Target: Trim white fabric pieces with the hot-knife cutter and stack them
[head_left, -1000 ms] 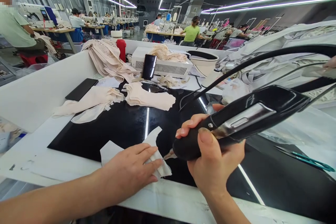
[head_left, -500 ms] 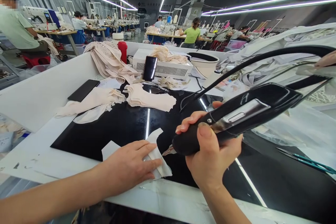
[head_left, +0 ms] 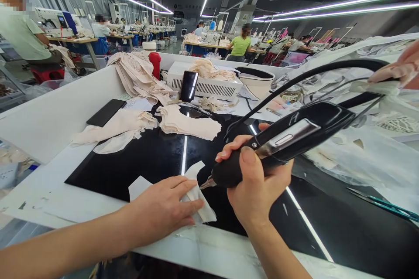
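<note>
My left hand [head_left: 163, 209] lies flat, fingers spread, pressing a small white fabric piece [head_left: 196, 187] onto the black glass work surface [head_left: 157, 157]. My right hand [head_left: 258, 187] grips a black handheld cutting tool [head_left: 281, 141] with a cable trailing up to the right. The tool's metal tip [head_left: 204, 184] touches the fabric's edge just beyond my left fingertips.
Stacks of beige fabric pieces [head_left: 190, 124] [head_left: 114, 126] lie further back on the glass, with a black phone [head_left: 106, 112], a white box unit [head_left: 206, 85] and a red bottle [head_left: 155, 63]. Teal scissors [head_left: 389, 207] lie at the right. Another person's hand [head_left: 401, 67] shows at the far right.
The tool and my right hand have shifted slightly left and up along the fabric edge. My left hand keeps the piece pinned in place.
</note>
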A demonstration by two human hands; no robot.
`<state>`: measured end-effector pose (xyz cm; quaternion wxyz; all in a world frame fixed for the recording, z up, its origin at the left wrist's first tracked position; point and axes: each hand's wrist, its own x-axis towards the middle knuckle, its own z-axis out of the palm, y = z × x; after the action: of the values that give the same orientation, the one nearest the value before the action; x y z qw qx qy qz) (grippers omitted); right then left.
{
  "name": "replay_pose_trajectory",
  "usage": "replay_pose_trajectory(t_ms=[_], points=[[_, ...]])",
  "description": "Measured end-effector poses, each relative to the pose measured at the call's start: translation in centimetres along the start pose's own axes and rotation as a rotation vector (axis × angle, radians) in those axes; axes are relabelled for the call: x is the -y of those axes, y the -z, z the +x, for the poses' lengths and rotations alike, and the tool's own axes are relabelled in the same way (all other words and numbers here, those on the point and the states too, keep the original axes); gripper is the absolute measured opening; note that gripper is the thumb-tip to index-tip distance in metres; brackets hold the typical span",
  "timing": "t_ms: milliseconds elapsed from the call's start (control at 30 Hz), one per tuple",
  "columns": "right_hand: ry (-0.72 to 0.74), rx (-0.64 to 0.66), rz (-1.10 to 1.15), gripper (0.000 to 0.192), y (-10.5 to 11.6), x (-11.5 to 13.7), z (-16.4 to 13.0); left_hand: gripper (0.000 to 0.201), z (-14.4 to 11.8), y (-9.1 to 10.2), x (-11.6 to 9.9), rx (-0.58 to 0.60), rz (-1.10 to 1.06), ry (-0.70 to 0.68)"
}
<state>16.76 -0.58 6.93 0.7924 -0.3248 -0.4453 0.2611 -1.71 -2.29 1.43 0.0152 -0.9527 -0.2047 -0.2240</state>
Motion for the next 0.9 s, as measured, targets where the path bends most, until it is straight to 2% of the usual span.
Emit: replay_pose_trajectory(t_ms=[200, 333, 433, 567, 667, 800, 900], points=[[0.015, 0.037, -0.033, 0.033, -0.1, -0.3, 0.0, 0.050, -0.5, -0.7, -1.9, -0.019, 0.098, 0.065], [0.008, 0.040, -0.031, 0.037, 0.2, 0.1, -0.2, 0.035, -0.2, -0.3, -2.2, -0.033, 0.104, 0.080], [0.004, 0.036, -0.012, 0.043, 0.3, 0.4, -0.3, 0.022, 0.9, 0.4, -0.2, 0.023, 0.027, 0.038], [0.016, 0.035, -0.020, 0.037, 0.3, 0.4, -0.3, 0.034, 2.5, 0.6, 3.8, 0.111, -0.119, -0.091], [0.020, 0.042, -0.027, 0.034, 0.3, 0.4, -0.4, 0.040, 3.0, 0.2, 6.0, 0.176, -0.206, -0.125], [0.023, 0.053, -0.037, 0.033, 0.5, 0.3, -0.6, 0.049, 2.6, 0.0, 7.5, 0.224, -0.239, -0.152], [0.032, 0.054, -0.029, 0.034, 0.5, 0.4, -0.8, 0.052, 1.9, 0.0, 8.0, 0.217, -0.188, -0.163]])
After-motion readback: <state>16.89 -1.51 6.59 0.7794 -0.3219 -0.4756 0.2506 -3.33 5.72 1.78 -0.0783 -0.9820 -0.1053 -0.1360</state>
